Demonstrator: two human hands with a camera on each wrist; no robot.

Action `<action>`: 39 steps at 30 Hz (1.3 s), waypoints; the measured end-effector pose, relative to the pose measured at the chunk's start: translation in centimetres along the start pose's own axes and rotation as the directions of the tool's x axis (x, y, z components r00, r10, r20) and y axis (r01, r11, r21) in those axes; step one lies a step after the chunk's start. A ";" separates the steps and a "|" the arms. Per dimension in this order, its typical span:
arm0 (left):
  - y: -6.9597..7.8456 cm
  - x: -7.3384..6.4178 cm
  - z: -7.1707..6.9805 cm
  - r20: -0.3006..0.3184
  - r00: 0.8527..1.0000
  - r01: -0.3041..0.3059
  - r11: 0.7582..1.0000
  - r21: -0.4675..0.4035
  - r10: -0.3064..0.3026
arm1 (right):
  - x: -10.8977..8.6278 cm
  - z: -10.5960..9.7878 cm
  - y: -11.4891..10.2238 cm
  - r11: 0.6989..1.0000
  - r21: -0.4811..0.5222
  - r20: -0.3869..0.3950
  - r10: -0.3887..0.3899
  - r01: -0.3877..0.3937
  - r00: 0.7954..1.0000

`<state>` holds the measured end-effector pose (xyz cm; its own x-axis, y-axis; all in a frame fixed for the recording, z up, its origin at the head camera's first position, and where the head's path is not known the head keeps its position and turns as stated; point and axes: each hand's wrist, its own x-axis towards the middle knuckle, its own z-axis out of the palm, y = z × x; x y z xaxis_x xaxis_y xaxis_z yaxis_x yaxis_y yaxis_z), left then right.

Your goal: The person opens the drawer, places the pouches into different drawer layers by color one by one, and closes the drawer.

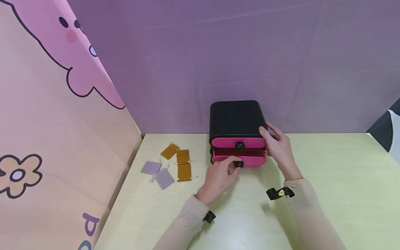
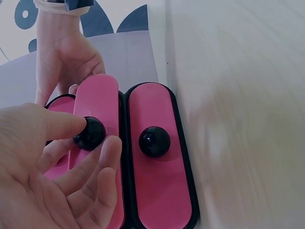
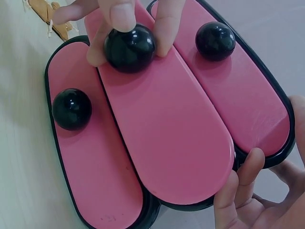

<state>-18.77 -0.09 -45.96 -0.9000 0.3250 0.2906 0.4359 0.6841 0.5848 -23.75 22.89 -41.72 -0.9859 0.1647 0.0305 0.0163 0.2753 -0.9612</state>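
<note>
A small black cabinet (image 1: 236, 118) with pink drawers stands on the table. Its middle drawer (image 3: 167, 133) is pulled partway out, while the top drawer (image 3: 252, 105) and bottom drawer (image 2: 162, 191) sit closed. My left hand (image 1: 219, 178) pinches the black round knob (image 2: 90, 133) of the middle drawer between thumb and fingers. At the cabinet's right side, my right hand (image 1: 280, 151) grips the casing, thumb at the upper edge and fingers lower down, near the drawer's end. The inside of the pulled-out drawer is mostly hidden.
Left of the cabinet lie several small drawstring pouches: brown ones (image 1: 184, 172) and two grey-lilac ones (image 1: 164, 178). Behind the table (image 1: 243, 215) hangs a purple cloth (image 1: 200, 62). A printed pink sheet (image 1: 62, 125) borders the left side.
</note>
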 end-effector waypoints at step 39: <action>0.4 -2.2 -0.2 0.056 0.998 -0.026 1.000 -0.012 0.027 | 0.1 0.1 0.3 1.000 0.011 -0.009 -0.008 0.008 1.000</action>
<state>-16.62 -0.64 -46.16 -0.8870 0.3796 0.2631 0.4594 0.6674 0.5861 -23.84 22.89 -41.99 -0.9844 0.1712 0.0403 0.0068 0.2662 -0.9639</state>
